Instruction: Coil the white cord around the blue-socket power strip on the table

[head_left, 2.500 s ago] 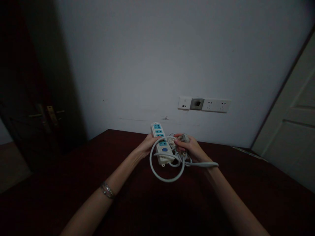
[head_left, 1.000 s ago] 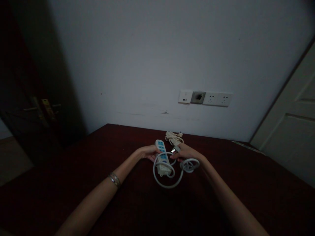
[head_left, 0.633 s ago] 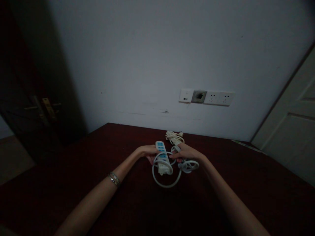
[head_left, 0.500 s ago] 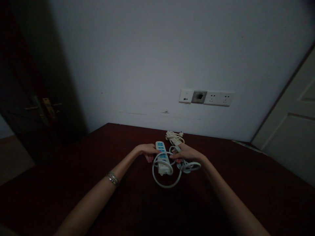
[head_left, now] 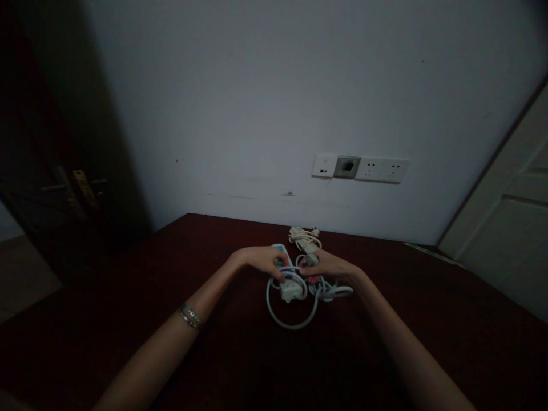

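A white power strip [head_left: 291, 291] with blue sockets lies on the dark red table, its far end tilted left. My left hand [head_left: 263, 260] reaches over its middle from the left, thumb and fingers gripping it and covering most of the sockets. The strip's white cable [head_left: 293, 327] makes a wide loop around the near end and bunches up on the right. My right hand [head_left: 327, 266] is closed on that cable beside the strip, with a pale plug [head_left: 311, 260] showing at its fingers. Some fingertips are hidden under the coils.
Just behind the hands lies a second, cream power strip [head_left: 305, 240] with its cord wound around it. The dark red table [head_left: 205, 354] meets a pale wall carrying a row of wall sockets [head_left: 381, 170]. A flat strip [head_left: 432, 254] lies at the table's right back edge.
My left hand has moved right, from the strip's left edge to over its sockets. The strip's near end and cable loop have shifted slightly right. My right hand has hardly moved.
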`<state>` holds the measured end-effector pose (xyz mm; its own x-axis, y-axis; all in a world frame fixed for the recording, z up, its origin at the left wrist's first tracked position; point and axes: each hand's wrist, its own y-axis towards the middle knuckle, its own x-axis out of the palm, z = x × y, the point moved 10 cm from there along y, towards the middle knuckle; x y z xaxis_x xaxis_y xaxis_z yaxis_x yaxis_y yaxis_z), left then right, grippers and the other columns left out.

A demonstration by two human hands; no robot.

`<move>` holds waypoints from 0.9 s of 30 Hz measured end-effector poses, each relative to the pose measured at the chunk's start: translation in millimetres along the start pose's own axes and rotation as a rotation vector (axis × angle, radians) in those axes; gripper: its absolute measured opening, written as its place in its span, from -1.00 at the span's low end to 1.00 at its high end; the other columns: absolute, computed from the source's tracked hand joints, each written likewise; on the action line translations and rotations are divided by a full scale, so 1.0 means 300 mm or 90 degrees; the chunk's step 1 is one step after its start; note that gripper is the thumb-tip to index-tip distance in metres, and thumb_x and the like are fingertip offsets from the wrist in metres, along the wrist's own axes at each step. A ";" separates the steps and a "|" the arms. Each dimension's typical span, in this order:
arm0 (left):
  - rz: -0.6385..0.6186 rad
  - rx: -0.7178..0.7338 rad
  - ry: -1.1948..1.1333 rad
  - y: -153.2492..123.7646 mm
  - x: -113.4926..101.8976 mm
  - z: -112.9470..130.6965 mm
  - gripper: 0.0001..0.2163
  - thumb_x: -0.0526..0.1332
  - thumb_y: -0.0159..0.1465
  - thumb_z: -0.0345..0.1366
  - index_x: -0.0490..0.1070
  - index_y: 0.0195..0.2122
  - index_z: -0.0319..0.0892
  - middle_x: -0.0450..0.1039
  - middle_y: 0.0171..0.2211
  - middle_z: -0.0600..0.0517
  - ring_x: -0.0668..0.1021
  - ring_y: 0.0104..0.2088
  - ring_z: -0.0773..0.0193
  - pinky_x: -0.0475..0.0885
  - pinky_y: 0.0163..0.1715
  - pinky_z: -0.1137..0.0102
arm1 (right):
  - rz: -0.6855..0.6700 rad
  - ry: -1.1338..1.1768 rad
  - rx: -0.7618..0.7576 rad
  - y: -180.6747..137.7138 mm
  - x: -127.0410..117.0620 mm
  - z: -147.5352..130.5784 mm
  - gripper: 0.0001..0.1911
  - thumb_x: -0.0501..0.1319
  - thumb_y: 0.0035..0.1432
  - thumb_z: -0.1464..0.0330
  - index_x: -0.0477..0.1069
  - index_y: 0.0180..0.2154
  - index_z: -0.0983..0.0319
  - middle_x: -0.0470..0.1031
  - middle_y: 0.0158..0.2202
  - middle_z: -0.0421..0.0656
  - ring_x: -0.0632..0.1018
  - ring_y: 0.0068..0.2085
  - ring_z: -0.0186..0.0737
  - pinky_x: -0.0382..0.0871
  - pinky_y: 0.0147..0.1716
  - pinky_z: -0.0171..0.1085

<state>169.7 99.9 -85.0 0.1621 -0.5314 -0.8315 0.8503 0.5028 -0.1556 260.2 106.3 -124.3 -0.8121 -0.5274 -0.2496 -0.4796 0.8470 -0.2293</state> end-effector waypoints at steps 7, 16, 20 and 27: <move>-0.009 0.079 -0.054 0.010 -0.001 0.021 -0.72 0.28 0.09 -0.11 0.43 -0.33 -0.25 0.43 -0.42 0.07 0.45 -0.37 0.34 0.28 -0.34 0.49 | 0.095 -0.025 -0.072 0.016 -0.068 -0.025 -0.45 0.35 -0.15 0.15 0.31 -0.14 0.27 0.37 -0.47 -0.28 0.42 -0.51 -0.40 0.36 -0.47 -0.33; 0.017 0.085 -0.028 0.025 0.002 0.042 -0.81 0.17 0.21 -0.21 0.41 -0.28 -0.24 0.42 -0.39 0.08 0.44 -0.35 0.37 0.26 -0.34 0.52 | 0.162 -0.072 -0.053 0.071 -0.064 0.014 -0.52 0.29 -0.24 0.43 0.17 -0.22 0.22 0.28 -0.48 -0.32 0.32 -0.49 -0.39 0.17 -0.55 -0.39; 0.055 0.051 0.002 0.028 -0.012 0.021 -0.79 0.16 0.21 -0.19 0.39 -0.29 -0.25 0.40 -0.40 0.07 0.42 -0.38 0.37 0.24 -0.37 0.51 | 0.100 -0.033 -0.048 0.056 -0.023 -0.007 -0.66 0.16 -0.02 0.24 0.19 -0.20 0.23 0.25 -0.51 -0.31 0.29 -0.54 -0.40 0.18 -0.56 -0.37; 0.126 0.025 0.063 0.026 -0.039 0.002 -0.78 0.13 0.23 -0.14 0.37 -0.25 -0.19 0.38 -0.35 0.08 0.40 -0.34 0.35 0.22 -0.36 0.51 | -0.018 -0.303 -0.074 -0.008 0.051 -0.098 -0.48 0.34 -0.22 0.36 0.38 -0.11 0.25 0.43 -0.34 -0.22 0.40 -0.39 -0.33 0.24 -0.46 -0.38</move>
<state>174.7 109.7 -76.2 0.2789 -0.3545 -0.8925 0.8258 0.5629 0.0345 239.3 98.1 -99.9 -0.5692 -0.4998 -0.6529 -0.5557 0.8191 -0.1425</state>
